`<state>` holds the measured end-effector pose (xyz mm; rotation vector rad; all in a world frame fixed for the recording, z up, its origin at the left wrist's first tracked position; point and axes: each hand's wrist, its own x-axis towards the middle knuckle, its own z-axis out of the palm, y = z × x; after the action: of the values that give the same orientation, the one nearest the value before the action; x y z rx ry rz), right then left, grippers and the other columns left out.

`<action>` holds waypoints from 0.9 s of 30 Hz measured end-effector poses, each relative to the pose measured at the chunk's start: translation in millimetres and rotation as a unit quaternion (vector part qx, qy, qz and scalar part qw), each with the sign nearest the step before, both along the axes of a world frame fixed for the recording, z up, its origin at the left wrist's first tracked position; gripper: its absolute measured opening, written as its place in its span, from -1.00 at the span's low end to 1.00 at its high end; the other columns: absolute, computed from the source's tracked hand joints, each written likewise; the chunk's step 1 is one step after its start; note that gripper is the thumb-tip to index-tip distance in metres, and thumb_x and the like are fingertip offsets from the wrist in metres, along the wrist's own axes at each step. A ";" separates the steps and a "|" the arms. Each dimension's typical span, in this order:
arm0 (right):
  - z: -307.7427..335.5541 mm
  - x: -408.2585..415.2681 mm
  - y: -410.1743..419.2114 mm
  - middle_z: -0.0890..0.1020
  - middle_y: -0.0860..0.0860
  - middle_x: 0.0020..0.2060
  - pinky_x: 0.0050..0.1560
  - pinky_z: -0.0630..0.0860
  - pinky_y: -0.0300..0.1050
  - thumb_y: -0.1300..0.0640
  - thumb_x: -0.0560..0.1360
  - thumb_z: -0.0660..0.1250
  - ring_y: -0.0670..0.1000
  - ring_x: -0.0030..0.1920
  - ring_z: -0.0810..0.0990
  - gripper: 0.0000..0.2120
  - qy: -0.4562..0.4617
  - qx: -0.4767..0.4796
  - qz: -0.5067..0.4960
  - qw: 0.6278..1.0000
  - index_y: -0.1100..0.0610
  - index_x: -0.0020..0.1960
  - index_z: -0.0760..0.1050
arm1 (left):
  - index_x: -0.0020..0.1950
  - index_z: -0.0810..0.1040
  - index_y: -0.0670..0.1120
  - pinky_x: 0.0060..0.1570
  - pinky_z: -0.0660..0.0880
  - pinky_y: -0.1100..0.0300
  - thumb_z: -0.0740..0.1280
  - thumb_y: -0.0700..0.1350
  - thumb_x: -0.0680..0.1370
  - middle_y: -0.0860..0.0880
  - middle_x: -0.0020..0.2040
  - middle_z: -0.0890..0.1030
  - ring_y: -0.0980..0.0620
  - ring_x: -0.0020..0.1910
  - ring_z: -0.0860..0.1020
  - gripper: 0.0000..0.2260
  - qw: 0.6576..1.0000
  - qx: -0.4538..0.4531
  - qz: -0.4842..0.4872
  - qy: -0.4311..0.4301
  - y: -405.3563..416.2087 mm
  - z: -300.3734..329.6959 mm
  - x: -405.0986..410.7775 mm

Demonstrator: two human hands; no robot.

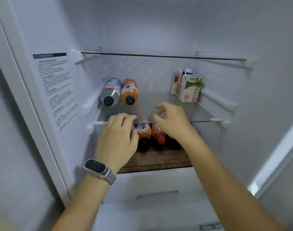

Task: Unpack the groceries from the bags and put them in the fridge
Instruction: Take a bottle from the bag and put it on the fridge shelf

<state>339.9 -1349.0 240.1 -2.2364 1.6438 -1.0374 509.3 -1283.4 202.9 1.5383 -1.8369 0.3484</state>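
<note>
I look into the open fridge. On the glass shelf, a silver-and-blue bottle and an orange bottle lie side by side at the left, caps toward me. Milk cartons stand at the right. Below the shelf's front edge lie another orange bottle and a red bottle, partly hidden by my hands. My left hand, a watch on its wrist, hovers at the shelf edge with bent fingers, thumb beside that orange bottle. My right hand is over the red bottle, fingers loosely curled and holding nothing.
A second glass shelf sits higher up. A printed label covers the left inner wall. A white drawer lies below the bottles, with a brown surface under them. The fridge's right wall is close.
</note>
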 end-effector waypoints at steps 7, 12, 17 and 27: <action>-50.5 -45.4 82.0 0.61 -0.04 -0.18 -0.08 0.47 -0.17 0.11 0.44 0.35 -0.06 -0.14 0.50 -0.83 0.000 -0.071 -0.048 0.996 0.08 0.02 0.58 | 0.22 0.52 0.04 -0.10 0.55 0.08 0.31 -0.03 0.50 0.06 0.08 0.58 0.01 0.08 0.54 -0.71 0.992 0.060 -0.112 0.001 36.3 -27.8 -52.4; -100.9 -82.0 152.5 0.56 -0.12 -0.14 -0.11 0.43 -0.38 0.03 0.47 0.37 -0.13 -0.16 0.51 -0.74 -0.062 0.046 -0.081 0.994 0.04 0.14 0.53 | 0.30 0.41 0.14 -0.03 0.49 0.11 0.24 0.09 0.54 0.10 0.17 0.52 0.04 0.14 0.49 -0.67 0.975 0.172 -0.133 -0.042 63.9 -61.3 -75.0; -145.5 -128.1 231.9 0.54 -0.09 0.15 0.12 0.50 -0.14 -0.08 0.49 0.34 -0.06 0.13 0.52 -0.54 -0.026 0.186 -0.109 0.976 -0.07 0.36 0.38 | 0.43 0.26 0.17 0.08 0.48 0.14 0.20 0.13 0.55 0.11 0.34 0.42 0.04 0.26 0.43 -0.56 0.945 0.267 -0.154 -0.107 105.3 -101.1 -114.6; -204.0 -251.3 434.6 0.51 -0.13 0.25 0.15 0.42 -0.17 -0.13 0.50 0.27 -0.06 0.29 0.44 -0.49 0.018 0.304 -0.249 0.919 -0.14 0.42 0.28 | 0.45 0.22 0.17 0.08 0.48 0.16 0.14 0.16 0.57 0.12 0.30 0.43 0.07 0.22 0.46 -0.55 0.892 0.319 -0.266 -0.179 251.6 -155.8 -236.7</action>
<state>88.7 -914.4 36.2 -1.4782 2.2264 -0.4473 272.7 -1031.8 47.1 1.3211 -2.7622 -0.2882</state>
